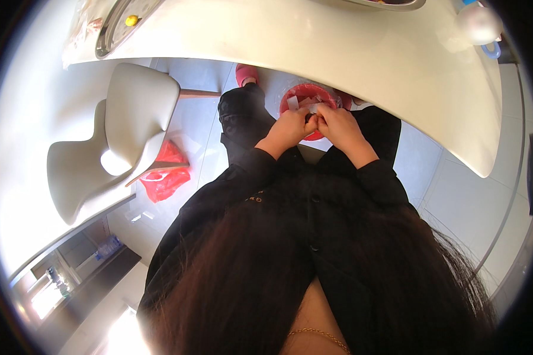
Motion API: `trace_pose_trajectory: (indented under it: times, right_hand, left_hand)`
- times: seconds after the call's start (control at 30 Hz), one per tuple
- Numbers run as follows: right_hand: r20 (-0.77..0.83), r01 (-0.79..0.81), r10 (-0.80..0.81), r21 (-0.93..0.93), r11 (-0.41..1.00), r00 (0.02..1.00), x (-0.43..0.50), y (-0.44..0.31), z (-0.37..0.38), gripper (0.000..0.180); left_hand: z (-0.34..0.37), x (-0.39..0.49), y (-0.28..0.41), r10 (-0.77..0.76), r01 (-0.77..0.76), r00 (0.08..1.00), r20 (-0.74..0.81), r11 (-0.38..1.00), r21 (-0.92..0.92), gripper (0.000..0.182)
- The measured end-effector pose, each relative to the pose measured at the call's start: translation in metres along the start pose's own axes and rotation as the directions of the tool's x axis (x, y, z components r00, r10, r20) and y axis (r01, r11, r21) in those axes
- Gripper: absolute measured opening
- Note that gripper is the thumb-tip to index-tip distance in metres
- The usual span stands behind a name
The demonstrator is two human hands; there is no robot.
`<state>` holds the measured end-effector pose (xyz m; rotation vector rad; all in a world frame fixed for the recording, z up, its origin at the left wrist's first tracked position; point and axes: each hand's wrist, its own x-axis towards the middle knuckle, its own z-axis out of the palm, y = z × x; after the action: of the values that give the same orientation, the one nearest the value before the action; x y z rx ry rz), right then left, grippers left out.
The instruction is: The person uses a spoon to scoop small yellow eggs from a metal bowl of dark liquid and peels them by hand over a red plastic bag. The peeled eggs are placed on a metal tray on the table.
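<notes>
My left hand (288,129) and my right hand (340,126) meet in front of me, fingers curled and tips pressed close together. Beneath them stands a red bin (286,101) lined with clear plastic, holding white and pinkish scraps. A whitish, filmy piece (313,107) shows right at my fingertips. Whether it is held or lies in the bin behind them, I cannot tell. Something small and dark shows between the fingers, too hidden to name. Both hands are below the edge of a cream-coloured table (266,40), between my knees.
A metal tray (111,37) with a small yellow item (132,20) sits on the table at far left. Another metal tray (404,5) shows at the top. White chairs (137,102) stand to the left, near a red plastic bag (166,182) on the tiled floor.
</notes>
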<state>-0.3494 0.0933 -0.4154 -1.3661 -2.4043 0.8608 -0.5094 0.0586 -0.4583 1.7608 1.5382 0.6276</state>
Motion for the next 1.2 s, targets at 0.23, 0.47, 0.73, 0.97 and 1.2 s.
trace_pose_trajectory:
  times: [0.23,0.47,0.73,0.97,1.2]
  right_hand:
    - [-0.039,-0.127,0.125,-0.051,0.991,0.991,0.024,0.043,0.034,0.011]
    - [0.209,-0.334,0.269,0.408,0.850,0.940,0.031,0.057,0.028,0.015]
    - [0.381,-0.393,0.144,0.734,0.553,0.913,0.015,0.045,0.029,0.021]
    - [0.375,-0.397,0.141,0.807,0.437,0.916,0.003,0.043,0.028,0.023]
    - [0.310,-0.351,0.169,0.869,0.348,0.935,-0.001,0.045,0.040,0.023]
  left_hand:
    - [-0.009,-0.009,0.004,0.011,-0.014,1.000,-0.015,0.982,-0.187,0.029]
    - [0.005,-0.013,-0.010,-0.294,0.317,0.948,0.124,0.830,-0.458,0.042]
    - [0.009,-0.006,-0.017,-0.279,0.318,0.948,0.153,0.791,-0.523,0.037]
    - [0.021,-0.002,-0.019,-0.234,0.241,0.969,0.077,0.841,-0.485,0.037]
    - [0.010,0.004,0.003,-0.275,0.257,0.961,0.011,0.881,-0.396,0.039]
